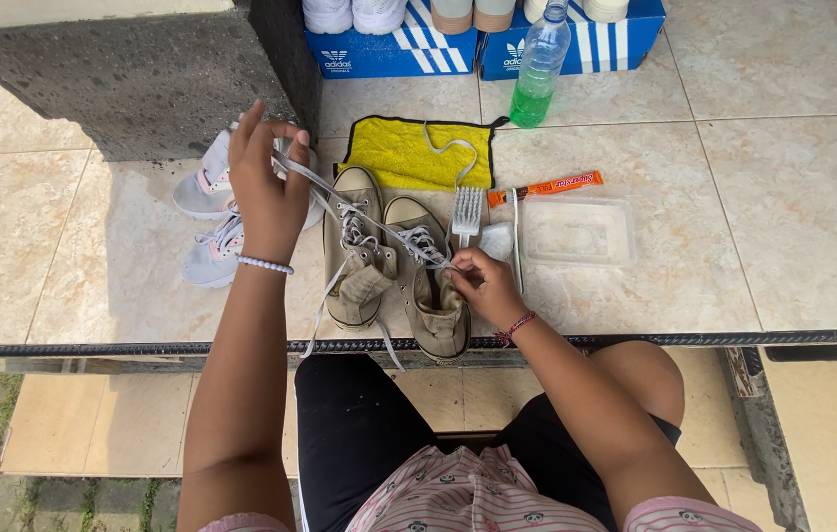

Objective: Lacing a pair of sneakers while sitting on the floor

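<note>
Two beige canvas sneakers stand side by side on the tiled floor, the left one [356,258] and the right one [434,296]. My left hand [267,182] is raised above and left of them, pinching a grey shoelace [359,212] pulled taut. The lace runs down to the right sneaker's eyelets. My right hand [482,284] rests on the right sneaker's tongue, fingers closed at the lace there.
A pair of grey-pink sneakers [210,217] lies left. A yellow cloth [409,153], a white brush [467,212], an orange tube [547,185] and a clear plastic tub [578,232] lie beyond. A green-liquid bottle [541,69] and blue shoeboxes [389,49] stand behind. A dark stone block [133,79] is at upper left.
</note>
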